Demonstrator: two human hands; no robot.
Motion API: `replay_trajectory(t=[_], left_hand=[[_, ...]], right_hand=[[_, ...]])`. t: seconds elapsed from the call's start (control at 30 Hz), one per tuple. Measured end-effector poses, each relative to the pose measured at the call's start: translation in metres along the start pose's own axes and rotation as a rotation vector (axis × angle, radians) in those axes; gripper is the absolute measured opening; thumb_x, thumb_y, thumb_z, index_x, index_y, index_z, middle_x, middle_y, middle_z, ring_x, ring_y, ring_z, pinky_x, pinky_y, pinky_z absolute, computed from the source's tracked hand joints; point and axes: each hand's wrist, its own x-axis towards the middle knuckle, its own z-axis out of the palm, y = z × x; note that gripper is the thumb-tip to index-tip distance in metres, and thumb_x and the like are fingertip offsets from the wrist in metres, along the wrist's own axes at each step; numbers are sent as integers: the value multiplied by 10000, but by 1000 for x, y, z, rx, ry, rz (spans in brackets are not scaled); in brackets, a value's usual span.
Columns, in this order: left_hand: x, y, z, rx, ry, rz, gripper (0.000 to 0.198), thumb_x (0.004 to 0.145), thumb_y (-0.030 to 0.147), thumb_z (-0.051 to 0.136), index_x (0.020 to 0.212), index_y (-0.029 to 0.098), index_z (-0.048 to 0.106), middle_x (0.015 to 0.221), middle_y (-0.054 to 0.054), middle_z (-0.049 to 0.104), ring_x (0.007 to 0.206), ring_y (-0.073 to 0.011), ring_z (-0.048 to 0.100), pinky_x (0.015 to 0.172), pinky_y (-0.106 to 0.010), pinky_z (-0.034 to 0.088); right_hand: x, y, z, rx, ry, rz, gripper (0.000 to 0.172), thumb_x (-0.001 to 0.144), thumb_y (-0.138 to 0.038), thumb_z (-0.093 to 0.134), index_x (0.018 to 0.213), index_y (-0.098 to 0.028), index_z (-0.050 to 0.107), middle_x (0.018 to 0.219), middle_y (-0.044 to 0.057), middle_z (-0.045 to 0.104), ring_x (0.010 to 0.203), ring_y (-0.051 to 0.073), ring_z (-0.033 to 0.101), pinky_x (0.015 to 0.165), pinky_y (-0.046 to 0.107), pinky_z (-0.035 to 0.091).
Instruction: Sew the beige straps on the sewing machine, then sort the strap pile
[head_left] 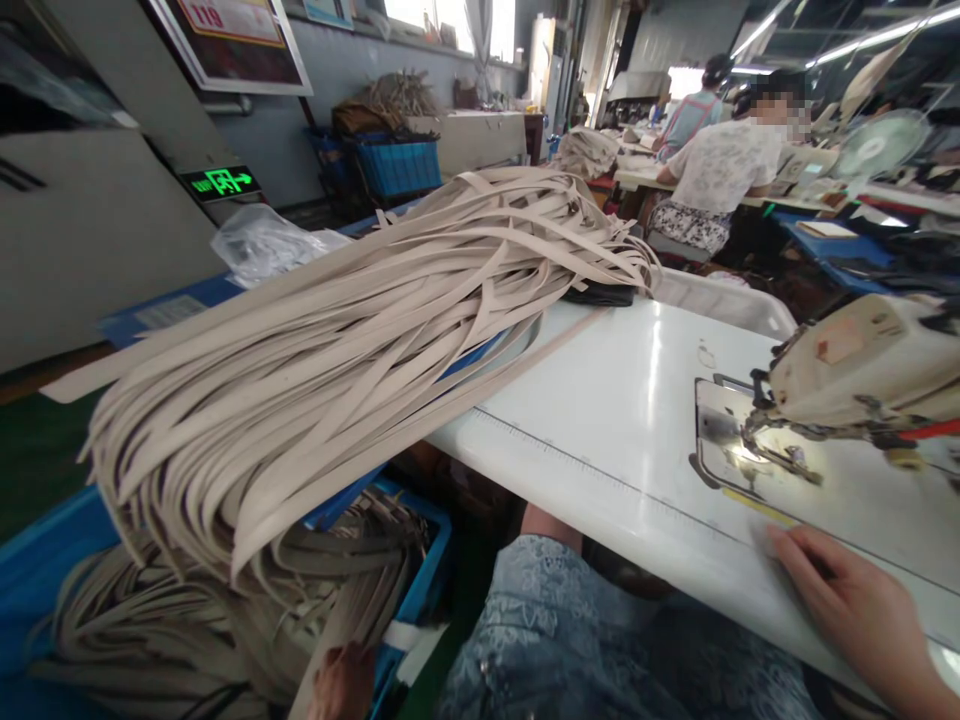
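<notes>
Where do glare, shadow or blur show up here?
Head view: a glare streak crosses the white table, and light glints under the sewing machine; head view, top: the window is washed out; head view, bottom: the right hand looks slightly blurred, and the straps in the blue bin sit in shadow.

The strips (337,330) are showing beige, the bin (435,560) is gleaming blue, the tabletop (585,380) is shining white (the exit sign (221,183) is glowing green), and the lap garment (540,610) is displaying lacy blue-grey patterning.
</notes>
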Motion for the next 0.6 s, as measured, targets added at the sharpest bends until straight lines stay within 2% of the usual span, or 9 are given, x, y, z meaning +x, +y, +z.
replay_trajectory(t=[0.07, 0.17, 0.23, 0.33, 0.4, 0.47, 0.53, 0.6], left_hand=[[-7, 16, -12, -85, -13, -31, 356, 909, 221, 312, 806, 204, 652, 895, -123, 719, 893, -306, 689, 755, -379, 497], [-27, 61, -39, -278, -50, -32, 334, 944, 279, 299, 807, 230, 600, 826, -89, 710, 811, -275, 691, 659, -322, 456], [-46, 101, -62, -302, -31, 108, 297, 949, 290, 330, 772, 238, 563, 784, -60, 692, 784, -249, 684, 662, -300, 424], [-83, 161, -95, -328, -72, 406, 219, 924, 270, 417, 744, 235, 535, 746, -20, 668, 757, -201, 664, 678, -271, 401], [-109, 196, -114, -310, -109, 575, 108, 870, 249, 508, 774, 240, 557, 759, -3, 677, 783, -198, 660, 700, -269, 403], [-134, 227, -130, -284, -162, 732, 20, 804, 251, 599, 824, 249, 596, 810, -1, 704, 822, -217, 666, 716, -280, 416], [-156, 254, -145, -268, -218, 868, 126, 750, 250, 659, 871, 255, 627, 875, -10, 728, 868, -241, 676, 735, -291, 441], [-175, 278, -162, -278, -267, 1021, 197, 742, 240, 662, 937, 256, 652, 955, -26, 742, 922, -260, 683, 766, -303, 469]], right_hand=[[-1, -3, 0, 0, -6, -3, 625, 734, -774, 365, 624, -221, 637, 576, 27, 602, 521, 197, 590, 545, 299, 408], [-1, -4, 0, -2, 11, -16, 622, 743, -765, 364, 625, -220, 641, 562, 26, 587, 508, 193, 575, 538, 299, 395], [1, -1, 1, 3, 16, -28, 619, 746, -759, 362, 612, -218, 630, 548, 24, 574, 498, 189, 562, 535, 298, 393], [2, 0, 3, 29, 15, -41, 603, 758, -742, 368, 596, -214, 609, 540, 23, 561, 498, 185, 549, 535, 298, 400], [-3, -9, 4, 101, 22, -63, 580, 790, -714, 380, 603, -210, 597, 555, 24, 562, 514, 179, 546, 537, 291, 415], [-17, -29, 4, 240, -4, -143, 527, 849, -649, 403, 639, -205, 596, 600, 28, 579, 561, 169, 559, 558, 274, 445], [-38, -56, 2, 411, -115, -301, 446, 907, -558, 425, 738, -201, 631, 715, 45, 632, 674, 167, 602, 639, 256, 491], [-60, -81, -1, 563, -305, -445, 407, 945, -510, 412, 969, -201, 676, 966, 82, 691, 900, 182, 643, 806, 261, 516]])
